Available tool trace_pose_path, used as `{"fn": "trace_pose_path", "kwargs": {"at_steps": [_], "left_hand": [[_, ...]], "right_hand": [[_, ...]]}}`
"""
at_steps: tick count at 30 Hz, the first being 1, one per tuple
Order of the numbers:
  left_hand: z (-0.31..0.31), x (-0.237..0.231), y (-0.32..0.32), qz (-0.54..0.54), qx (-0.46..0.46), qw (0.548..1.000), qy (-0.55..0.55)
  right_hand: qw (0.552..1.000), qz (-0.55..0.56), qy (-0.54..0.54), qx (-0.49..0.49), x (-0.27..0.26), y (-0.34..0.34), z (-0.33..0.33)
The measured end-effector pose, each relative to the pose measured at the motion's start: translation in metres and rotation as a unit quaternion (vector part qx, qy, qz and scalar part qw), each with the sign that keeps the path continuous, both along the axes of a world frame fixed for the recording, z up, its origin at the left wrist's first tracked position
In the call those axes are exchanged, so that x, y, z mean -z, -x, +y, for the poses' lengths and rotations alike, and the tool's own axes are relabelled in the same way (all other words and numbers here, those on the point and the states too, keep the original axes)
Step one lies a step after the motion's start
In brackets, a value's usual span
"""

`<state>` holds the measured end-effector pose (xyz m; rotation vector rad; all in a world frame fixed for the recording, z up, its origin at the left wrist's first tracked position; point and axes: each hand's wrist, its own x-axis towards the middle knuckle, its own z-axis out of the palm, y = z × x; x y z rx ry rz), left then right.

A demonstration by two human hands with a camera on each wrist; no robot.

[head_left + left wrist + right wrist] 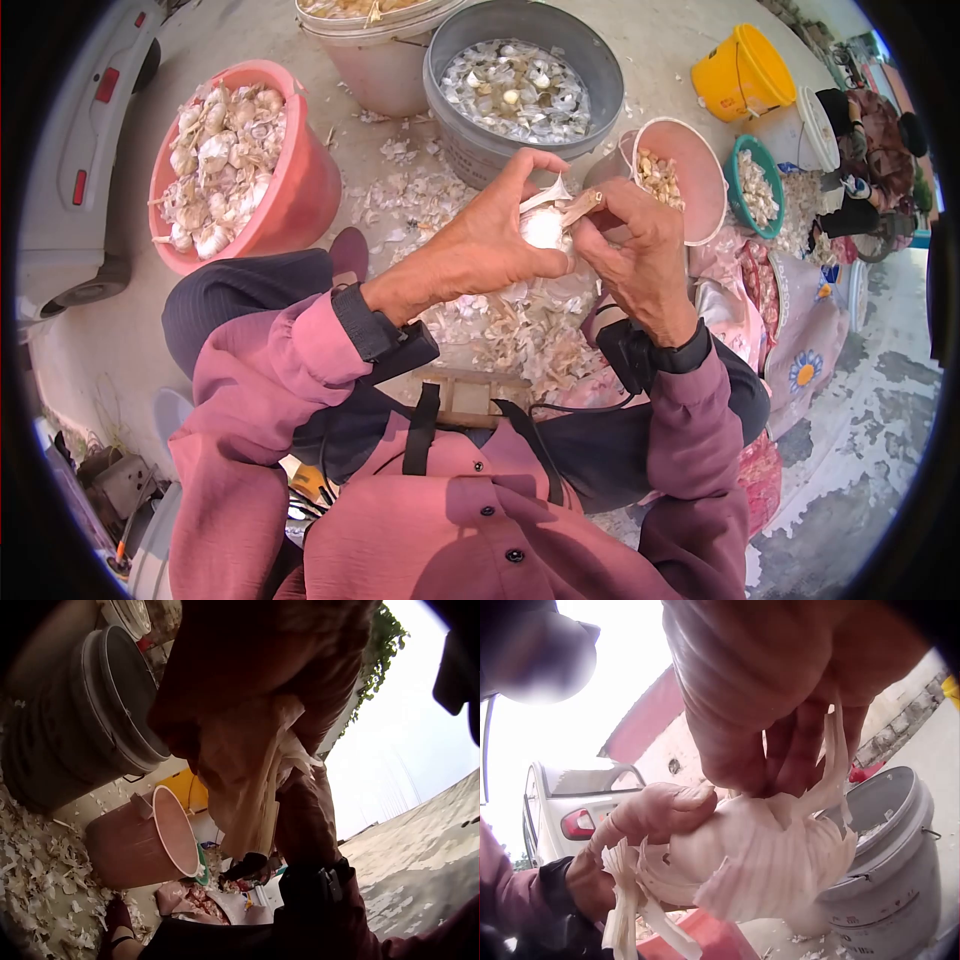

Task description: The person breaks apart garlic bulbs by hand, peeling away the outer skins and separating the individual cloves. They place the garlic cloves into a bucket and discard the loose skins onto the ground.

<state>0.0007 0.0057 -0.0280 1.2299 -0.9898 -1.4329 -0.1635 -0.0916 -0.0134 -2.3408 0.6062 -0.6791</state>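
In the head view a white garlic bulb [543, 228] with torn, peeling skin is held up in front of the body. My left hand [470, 235] grips it from the left, thumb below and a finger above. From the right, my right hand [640, 250] pinches the dry stalk [582, 207] and skin at the bulb's side. In the right wrist view, loose skin flaps [772, 862] hang off the bulb beneath the right hand's fingers [799, 742]. The left wrist view shows papery skin and stalk [259, 787] between the hands, mostly in shadow.
A pink tub of garlic bulbs [215, 150] stands left. Ahead are a grey bucket [470, 150] with peelings and water and a pink bucket [700, 170] of cloves. Yellow [735, 75] and green [745, 200] containers stand right, near another person [880, 140]. Peelings [510, 335] cover the ground.
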Motion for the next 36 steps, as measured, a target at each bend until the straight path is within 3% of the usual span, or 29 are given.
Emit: {"fn": "trace_pose_path", "kwargs": {"at_steps": [1,3,6,12,15,19,23,30,32,36], "left_hand": [[0.000,0.001,-0.001,0.012,-0.007,1.000,0.008],[0.001,0.004,-0.002,0.024,-0.014,0.999,0.015],[0.002,0.007,-0.003,-0.006,-0.026,1.000,0.014],[0.003,0.003,-0.004,0.006,-0.041,0.999,-0.002],[0.004,0.006,-0.009,0.038,-0.031,0.999,0.006],[0.006,0.001,-0.014,0.042,-0.023,0.999,0.024],[0.004,0.006,-0.018,0.071,-0.043,0.995,0.047],[0.005,0.001,-0.020,0.154,-0.026,0.988,0.014],[0.003,0.004,-0.019,0.074,-0.047,0.994,0.066],[0.001,0.009,-0.019,0.016,-0.036,0.997,0.063]], "right_hand": [[1.000,0.001,0.000,-0.002,0.003,0.001,0.000],[0.977,-0.041,-0.201,0.063,0.011,0.003,0.003],[0.970,-0.025,-0.231,0.073,0.010,0.004,0.001],[0.981,0.015,-0.164,0.099,0.014,0.004,-0.004],[0.971,0.024,-0.214,0.100,0.024,0.007,-0.009],[0.973,0.044,-0.202,0.100,0.043,0.012,-0.012],[0.980,0.017,-0.196,0.027,0.075,0.018,-0.015],[0.979,0.055,-0.197,-0.006,0.073,0.025,-0.018],[0.976,0.080,-0.134,0.153,0.048,0.025,-0.027],[0.966,-0.048,-0.166,0.194,0.009,0.025,-0.035]]}}
